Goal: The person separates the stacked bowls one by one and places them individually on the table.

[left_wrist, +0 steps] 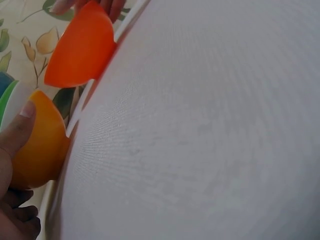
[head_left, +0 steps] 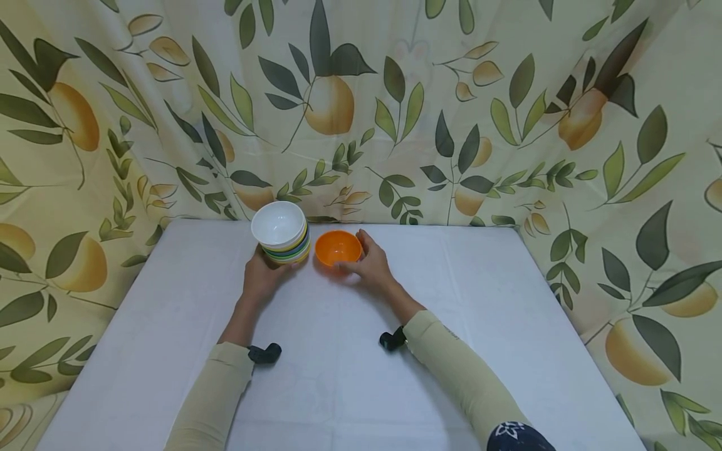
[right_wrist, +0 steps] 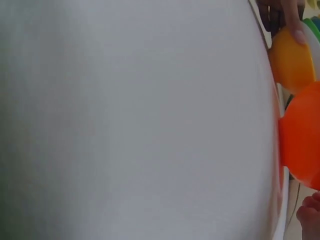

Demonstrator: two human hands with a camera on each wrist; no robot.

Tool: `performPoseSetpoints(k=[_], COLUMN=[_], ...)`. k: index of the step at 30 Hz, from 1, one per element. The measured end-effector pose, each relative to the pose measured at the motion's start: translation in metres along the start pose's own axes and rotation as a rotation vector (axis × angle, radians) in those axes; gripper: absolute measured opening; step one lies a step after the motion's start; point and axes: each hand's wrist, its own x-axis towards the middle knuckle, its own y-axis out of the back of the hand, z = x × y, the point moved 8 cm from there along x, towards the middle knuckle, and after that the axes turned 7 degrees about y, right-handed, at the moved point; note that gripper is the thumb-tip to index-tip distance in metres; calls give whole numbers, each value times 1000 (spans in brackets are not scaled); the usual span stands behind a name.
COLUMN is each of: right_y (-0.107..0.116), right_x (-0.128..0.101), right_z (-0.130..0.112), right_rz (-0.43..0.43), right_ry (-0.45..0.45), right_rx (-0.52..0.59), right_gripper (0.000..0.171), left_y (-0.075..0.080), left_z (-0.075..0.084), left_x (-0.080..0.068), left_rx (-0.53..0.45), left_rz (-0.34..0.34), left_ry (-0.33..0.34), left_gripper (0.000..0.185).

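Note:
A stack of nested bowls (head_left: pixel 282 227) stands near the table's far edge, with a white bowl on top and green, blue and yellow rims below. The left hand (head_left: pixel 262 277) holds the stack low down, its thumb against the yellow-orange bottom bowl (left_wrist: pixel 42 142). Just right of the stack, with a small gap between, is a single bright orange bowl (head_left: pixel 338 246), upright. The right hand (head_left: pixel 372 263) grips its right side, with the thumb at the near side and fingers behind. Only fingertips of that hand show in the right wrist view, beside the orange bowl (right_wrist: pixel 304 137).
A white cloth covers the table (head_left: pixel 338 363). Behind its far edge hangs a curtain (head_left: pixel 361 150) printed with fruit and leaves. Dark wrist cameras sit on the left sleeve (head_left: pixel 217 382) and right sleeve (head_left: pixel 462 369).

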Motion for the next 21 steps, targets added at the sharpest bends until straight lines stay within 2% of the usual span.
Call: performPoseSetpoints(k=[11,21], right_y=[6,-8], right_x=[17,31], right_z=[-24,-53], right_rz=[15,6], right_ry=[39,87], right_rx=[-37,-33], right_gripper=[110,108], left_y=[1,1], left_z=[0,-2], left_x=[0,1], left_rx=[2,3], left_rz=[3,7], left_ry=[-9,-24], left_gripper=[103,103])
